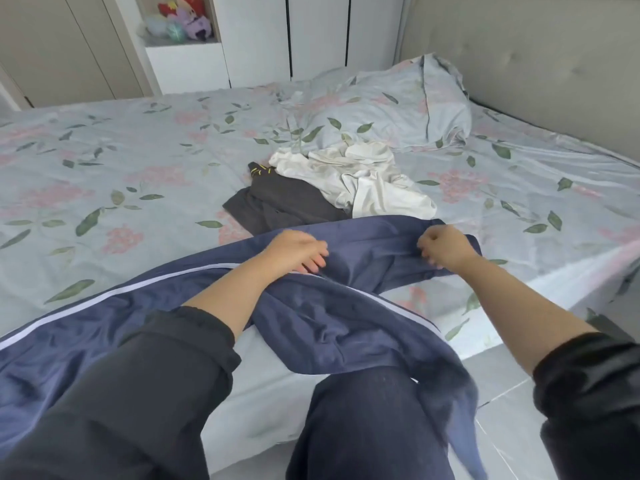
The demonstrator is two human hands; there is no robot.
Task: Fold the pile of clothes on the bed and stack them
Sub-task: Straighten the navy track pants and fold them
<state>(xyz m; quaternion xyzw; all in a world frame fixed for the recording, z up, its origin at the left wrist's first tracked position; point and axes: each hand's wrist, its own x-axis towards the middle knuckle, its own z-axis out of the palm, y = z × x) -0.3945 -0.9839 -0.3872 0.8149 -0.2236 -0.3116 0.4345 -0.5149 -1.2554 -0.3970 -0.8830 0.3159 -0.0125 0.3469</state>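
Navy track trousers (pixel 346 306) with a white side stripe lie across the near edge of the bed (pixel 138 168), one leg stretching left, the other hanging off toward the floor. My left hand (pixel 298 249) rests on the waist area, fingers gripping the fabric. My right hand (pixel 445 245) is closed on the waistband's right end. Beyond them a dark grey garment (pixel 284 206) lies flat, and a crumpled white garment (pixel 363 174) partly covers it.
A floral pillow (pixel 398 102) sits at the bed's head on the right by a padded headboard (pixel 536 64). White wardrobes (pixel 259 39) and a shelf of plush toys (pixel 183 19) stand behind. Grey floor tiles (pixel 502 375) show at lower right.
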